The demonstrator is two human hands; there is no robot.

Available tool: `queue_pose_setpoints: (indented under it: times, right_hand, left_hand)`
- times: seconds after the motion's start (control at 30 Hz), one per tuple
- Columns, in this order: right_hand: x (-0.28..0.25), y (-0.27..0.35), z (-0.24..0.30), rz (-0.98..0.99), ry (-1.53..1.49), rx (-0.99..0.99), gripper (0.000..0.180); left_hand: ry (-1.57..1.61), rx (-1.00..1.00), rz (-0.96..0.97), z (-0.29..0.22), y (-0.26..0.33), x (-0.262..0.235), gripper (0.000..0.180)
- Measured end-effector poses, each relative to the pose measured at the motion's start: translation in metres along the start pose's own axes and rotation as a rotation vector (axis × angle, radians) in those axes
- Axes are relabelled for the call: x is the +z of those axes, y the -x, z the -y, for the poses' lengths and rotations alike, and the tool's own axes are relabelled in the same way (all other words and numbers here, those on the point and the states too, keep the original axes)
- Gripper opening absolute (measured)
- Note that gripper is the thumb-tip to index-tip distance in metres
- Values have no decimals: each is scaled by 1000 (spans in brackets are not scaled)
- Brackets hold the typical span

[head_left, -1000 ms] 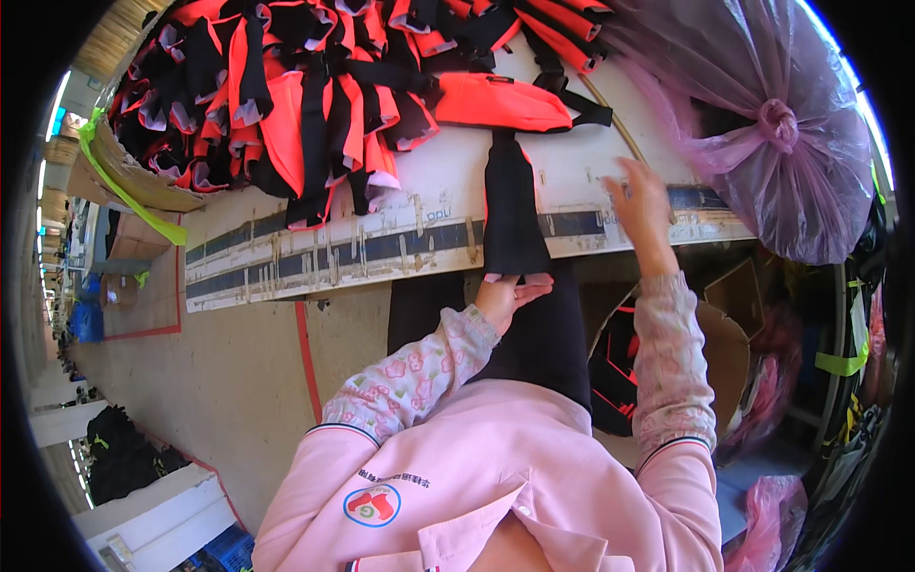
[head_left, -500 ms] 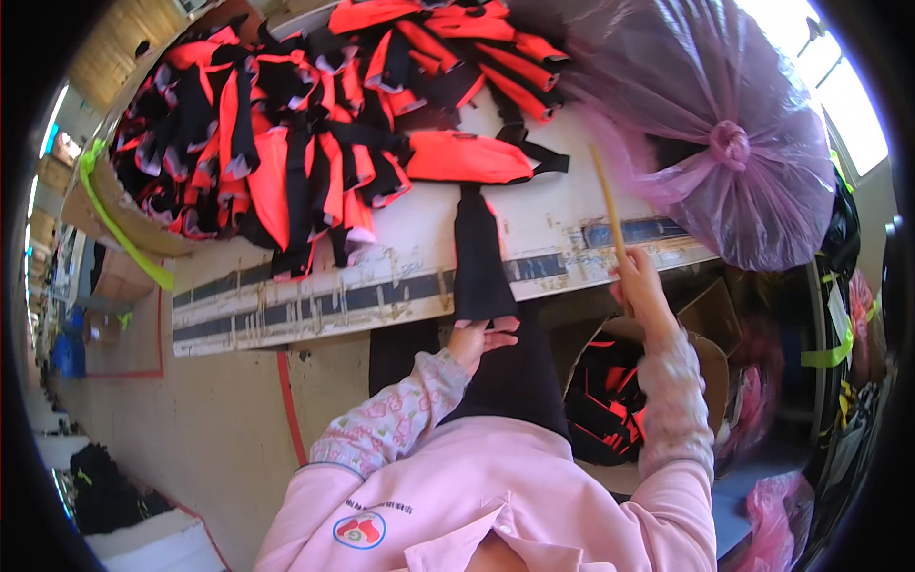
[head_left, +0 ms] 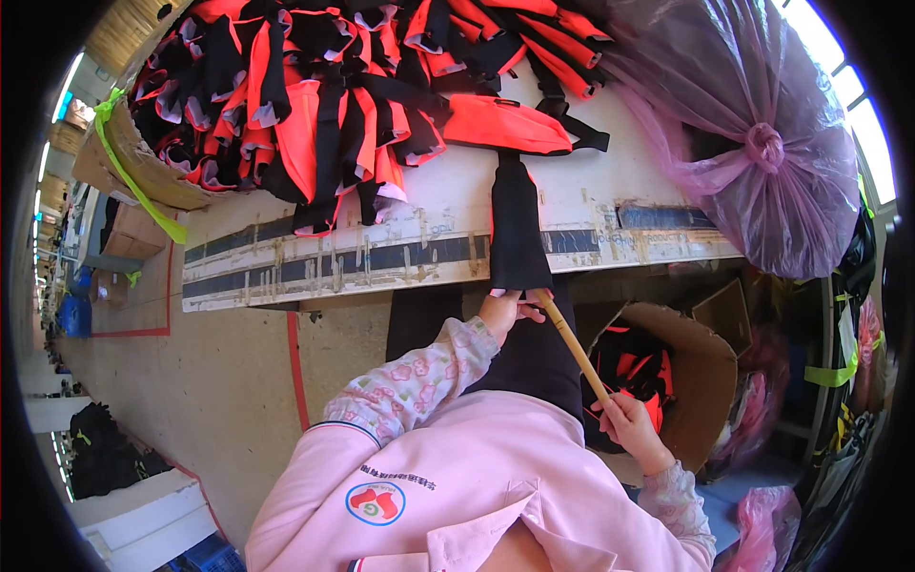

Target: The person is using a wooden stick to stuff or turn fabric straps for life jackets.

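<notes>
My left hand (head_left: 502,315) grips the lower end of a black and orange fabric strap piece (head_left: 518,229), which hangs over the table's near edge. Its upper part, a bright orange padded section (head_left: 505,124) with black straps, lies on the tabletop. My right hand (head_left: 629,429) is closed around the lower end of a thin wooden stick (head_left: 577,353). The stick slants up to the left, and its upper tip meets the fabric's lower end beside my left fingers. Whether the tip is inside the fabric I cannot tell.
A heap of black and orange fabric pieces (head_left: 295,124) covers the white table (head_left: 438,214) at the left. A tied purple plastic bag (head_left: 753,143) stands at the right. Below it, an open cardboard box (head_left: 701,381) holds similar pieces. A red line (head_left: 297,372) marks the floor.
My right hand has come down and nearer, swinging the stick from pointing up over the table to touching the fabric's end. My left hand still holds the fabric.
</notes>
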State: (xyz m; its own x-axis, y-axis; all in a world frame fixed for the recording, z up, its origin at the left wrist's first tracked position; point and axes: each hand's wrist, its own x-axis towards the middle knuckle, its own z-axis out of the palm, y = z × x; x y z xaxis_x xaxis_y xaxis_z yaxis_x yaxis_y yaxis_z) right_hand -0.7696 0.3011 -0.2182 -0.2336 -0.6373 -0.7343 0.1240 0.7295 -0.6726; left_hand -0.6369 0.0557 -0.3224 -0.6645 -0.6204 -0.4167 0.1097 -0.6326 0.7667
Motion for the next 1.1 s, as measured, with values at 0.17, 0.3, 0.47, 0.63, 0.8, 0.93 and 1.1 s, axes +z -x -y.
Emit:
queue_pose_setpoints:
  times: [0.17, 0.3, 0.47, 0.63, 0.8, 0.93, 1.1]
  right_hand:
    - [15, -21, 14, 2, 154, -69, 25]
    - [36, -61, 34, -21, 284, -218, 25]
    - [71, -123, 78, -35, 104, -185, 26]
    - [70, -138, 85, 260, -421, -29, 29]
    - [60, -111, 92, 259, -295, -62, 30]
    - [44, -84, 60, 184, 59, -37, 31]
    - [64, -116, 90, 237, -64, -44, 31]
  left_hand:
    - [-34, 46, 46, 7, -4, -2, 38]
    - [-178, 21, -18, 17, -9, -8, 39]
    - [-247, -100, -158, 22, -9, -1, 31]
    - [-236, -105, -144, 25, -12, -5, 33]
    - [-183, -56, -60, 20, -9, -7, 31]
    - [-208, -76, -41, 16, -4, -6, 33]
    - [-287, -115, -140, 22, -1, -2, 30]
